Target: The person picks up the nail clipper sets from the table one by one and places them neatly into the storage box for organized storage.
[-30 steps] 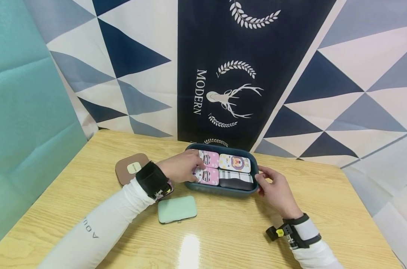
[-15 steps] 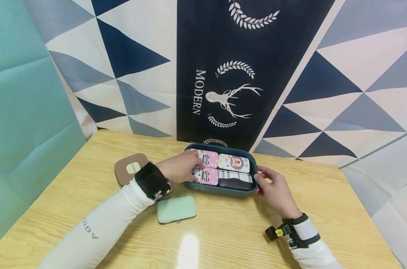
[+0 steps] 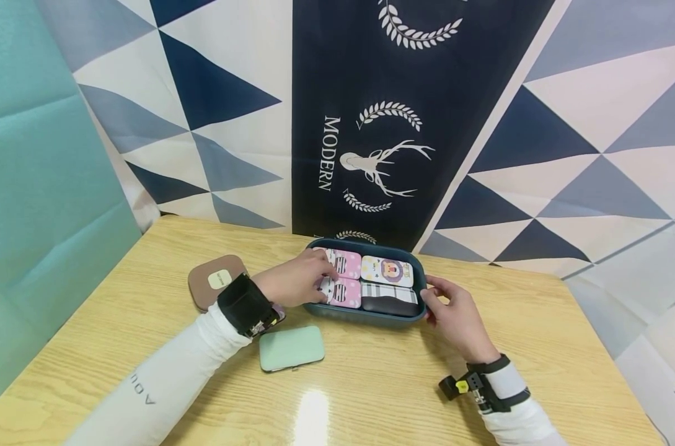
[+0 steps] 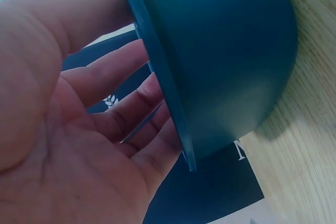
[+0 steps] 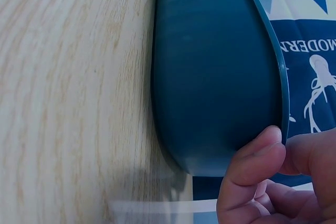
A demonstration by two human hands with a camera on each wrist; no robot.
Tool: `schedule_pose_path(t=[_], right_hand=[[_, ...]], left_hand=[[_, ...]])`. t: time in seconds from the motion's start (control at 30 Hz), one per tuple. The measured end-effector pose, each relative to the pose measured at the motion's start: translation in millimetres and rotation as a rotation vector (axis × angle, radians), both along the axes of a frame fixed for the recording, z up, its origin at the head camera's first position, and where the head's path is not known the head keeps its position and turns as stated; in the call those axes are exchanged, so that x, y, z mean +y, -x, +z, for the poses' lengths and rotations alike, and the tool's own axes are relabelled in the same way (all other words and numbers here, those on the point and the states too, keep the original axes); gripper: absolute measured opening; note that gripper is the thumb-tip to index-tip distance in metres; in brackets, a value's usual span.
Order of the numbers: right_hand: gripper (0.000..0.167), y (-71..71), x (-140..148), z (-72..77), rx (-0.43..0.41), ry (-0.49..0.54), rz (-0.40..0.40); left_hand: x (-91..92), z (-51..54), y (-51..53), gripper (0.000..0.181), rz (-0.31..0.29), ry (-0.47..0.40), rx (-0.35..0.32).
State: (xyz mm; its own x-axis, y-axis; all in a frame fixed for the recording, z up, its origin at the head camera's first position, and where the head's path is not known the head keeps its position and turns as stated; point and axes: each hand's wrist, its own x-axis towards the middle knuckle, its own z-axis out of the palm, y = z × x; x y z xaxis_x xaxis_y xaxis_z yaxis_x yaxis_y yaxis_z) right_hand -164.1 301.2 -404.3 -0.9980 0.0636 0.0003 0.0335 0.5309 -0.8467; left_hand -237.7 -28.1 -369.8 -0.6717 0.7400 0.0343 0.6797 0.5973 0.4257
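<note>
A dark blue oblong storage box stands at the back of the table. Two pink-and-white tins with striped patches lie in its left half. On the right are a lion-print tin and a plaid-and-black case. My left hand reaches over the box's left end, its loosely bent fingers on the pink tins. The rim hides those fingertips in the left wrist view. My right hand pinches the right end's rim, with one finger against the outer wall.
A mint green flat case lies on the wooden table in front of the box. Left of it is a brown rounded-square object. Part of another small item shows beneath the left wrist. A patterned cloth wall rises behind the box.
Hands, box and contents keep almost the same places. The whole scene shifts slightly left in the head view, and the left forearm drops a little.
</note>
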Motion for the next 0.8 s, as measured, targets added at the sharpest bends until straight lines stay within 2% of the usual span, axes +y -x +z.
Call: schedule_pose_path(t=[0.2, 0.47, 0.67, 0.8], right_hand=[[0.047, 0.1, -0.2, 0.4, -0.003, 0.001, -0.003], [0.047, 0.2, -0.4, 1.3, -0.009, -0.004, -0.007], [0.047, 0.5, -0.5, 1.2, -0.009, -0.001, -0.009], [0.047, 0.3, -0.5, 1.1, -0.010, -0.002, -0.010]], left_hand=[[-3.7, 0.9, -3.0, 0.044, 0.016, -0.040, -0.027], [-9.8, 4.2, -7.7, 0.050, 0.037, -0.114, -0.001], [-14.6, 8.3, -11.1, 0.053, 0.071, -0.164, -0.025], [-19.0, 9.1, -13.0, 0.054, 0.067, -0.186, 0.007]])
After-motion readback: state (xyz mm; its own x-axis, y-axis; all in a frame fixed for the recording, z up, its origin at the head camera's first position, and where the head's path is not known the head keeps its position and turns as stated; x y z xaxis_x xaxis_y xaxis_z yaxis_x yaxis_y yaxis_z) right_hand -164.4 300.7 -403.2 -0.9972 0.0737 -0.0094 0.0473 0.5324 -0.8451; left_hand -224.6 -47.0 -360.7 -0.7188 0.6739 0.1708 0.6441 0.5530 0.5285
